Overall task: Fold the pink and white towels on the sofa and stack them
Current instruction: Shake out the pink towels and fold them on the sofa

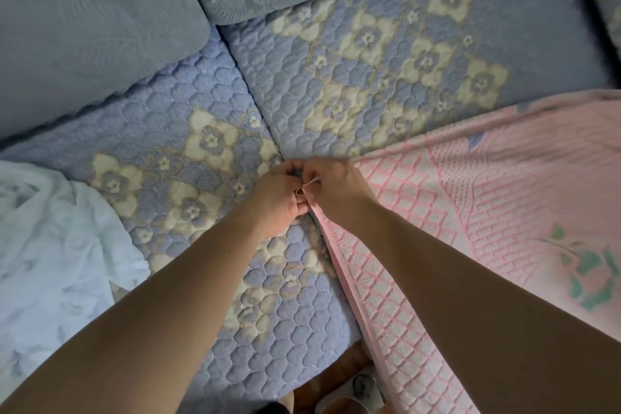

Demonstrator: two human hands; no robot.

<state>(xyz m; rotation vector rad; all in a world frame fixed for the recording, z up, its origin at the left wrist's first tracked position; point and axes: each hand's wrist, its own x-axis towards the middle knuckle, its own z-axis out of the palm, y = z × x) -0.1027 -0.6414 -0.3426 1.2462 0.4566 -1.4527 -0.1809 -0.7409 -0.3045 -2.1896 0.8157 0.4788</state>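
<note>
Folding has only begun: I am holding the pink towel's corner, and nothing is stacked.

At centre frame my left hand (285, 191) and right hand (331, 188) meet, both pinching a corner of the pink towel (504, 198), which is spread at right. The white towel (50, 245) lies crumpled at lower left on the sofa (302, 77), not folded.

We have one view only, head-worn, wide-angle; it looks forward and steeply down onto the sofa seat (275, 84) from close above; both forearms enter from the bottom edge; back cushions (84, 27) fill the top; frame edges bend.
</note>
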